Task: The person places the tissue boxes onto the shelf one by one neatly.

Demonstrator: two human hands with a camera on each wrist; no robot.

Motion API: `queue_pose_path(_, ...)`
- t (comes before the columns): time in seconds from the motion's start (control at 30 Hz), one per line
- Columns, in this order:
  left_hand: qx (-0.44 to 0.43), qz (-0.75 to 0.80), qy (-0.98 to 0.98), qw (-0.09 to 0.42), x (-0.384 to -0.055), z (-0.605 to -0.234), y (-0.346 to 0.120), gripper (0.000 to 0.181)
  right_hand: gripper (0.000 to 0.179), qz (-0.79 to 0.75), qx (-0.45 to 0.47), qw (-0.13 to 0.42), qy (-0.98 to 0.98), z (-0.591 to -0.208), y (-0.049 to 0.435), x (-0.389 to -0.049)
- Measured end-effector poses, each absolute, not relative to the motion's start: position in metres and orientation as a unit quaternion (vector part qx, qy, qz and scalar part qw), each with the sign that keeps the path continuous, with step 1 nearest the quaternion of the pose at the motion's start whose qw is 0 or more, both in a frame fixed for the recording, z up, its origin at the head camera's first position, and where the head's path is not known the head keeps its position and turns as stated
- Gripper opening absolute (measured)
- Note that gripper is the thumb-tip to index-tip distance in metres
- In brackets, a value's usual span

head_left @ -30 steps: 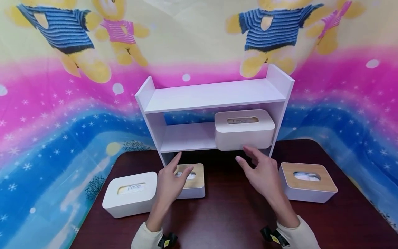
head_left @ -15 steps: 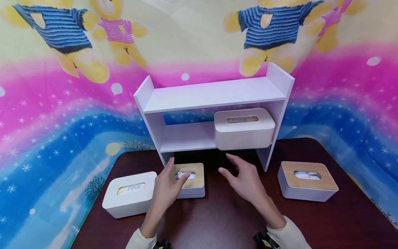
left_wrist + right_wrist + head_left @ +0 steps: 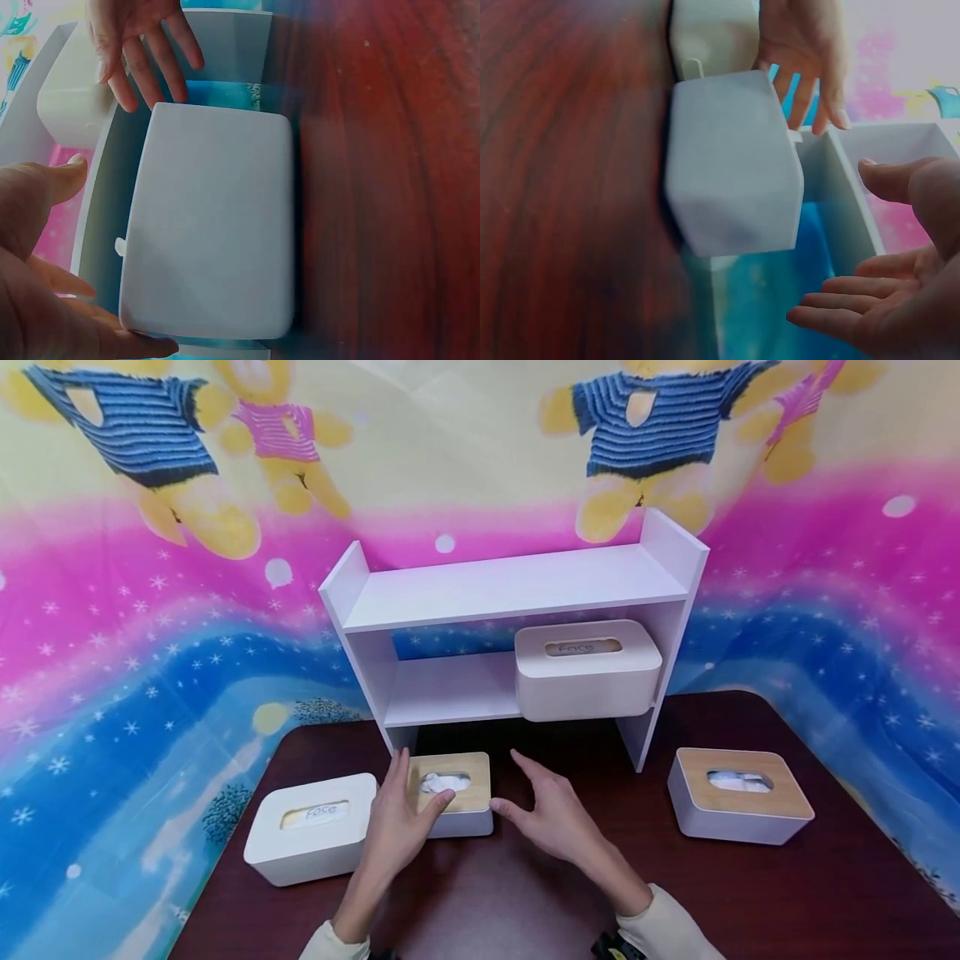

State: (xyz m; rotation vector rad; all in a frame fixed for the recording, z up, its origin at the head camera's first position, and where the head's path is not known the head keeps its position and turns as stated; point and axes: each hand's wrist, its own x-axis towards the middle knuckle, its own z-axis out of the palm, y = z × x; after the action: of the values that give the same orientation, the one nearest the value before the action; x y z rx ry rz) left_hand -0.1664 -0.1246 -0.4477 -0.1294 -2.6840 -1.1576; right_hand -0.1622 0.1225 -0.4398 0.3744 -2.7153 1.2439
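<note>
A tissue box with a wood-look lid (image 3: 472, 777) stands on the dark table in front of the shelf, tissue showing in its oval slot. My left hand (image 3: 397, 822) is at its left side, fingers extended and thumb over the near left corner of the lid. Just off its right side is my right hand (image 3: 555, 818), fingers spread, palm turned toward the box. In the left wrist view the box's plain white front (image 3: 214, 225) lies between both hands. The right wrist view shows the same white box (image 3: 731, 165), with the left hand (image 3: 802, 60) beyond it.
A white two-tier shelf (image 3: 517, 585) stands behind, with a white tissue box (image 3: 588, 681) on its middle board at the right. Another white tissue box (image 3: 311, 839) sits left of my left hand. A second wood-lidded tissue box (image 3: 742, 806) stands at the table's right.
My right hand has come away from below the shelved white box, moving left and down to the wood-lidded box. My left hand has shifted slightly left and down. The boxes stay put.
</note>
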Motion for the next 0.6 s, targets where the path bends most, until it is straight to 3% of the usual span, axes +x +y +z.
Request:
queue_pose_path(0.33, -0.013, -0.42, -0.903, 0.093, -0.16, -0.459, -0.126, 0.115, 0.089, 0.418, 0.137, 0.024, -0.898, -0.455, 0.11, -0.162)
queue_pose_path(0.6, 0.035, -0.438, -0.897, 0.053, -0.156, -0.465, -0.127, 0.125, 0.091, 0.417, 0.149, -0.002, -0.897, -0.463, 0.105, -0.162)
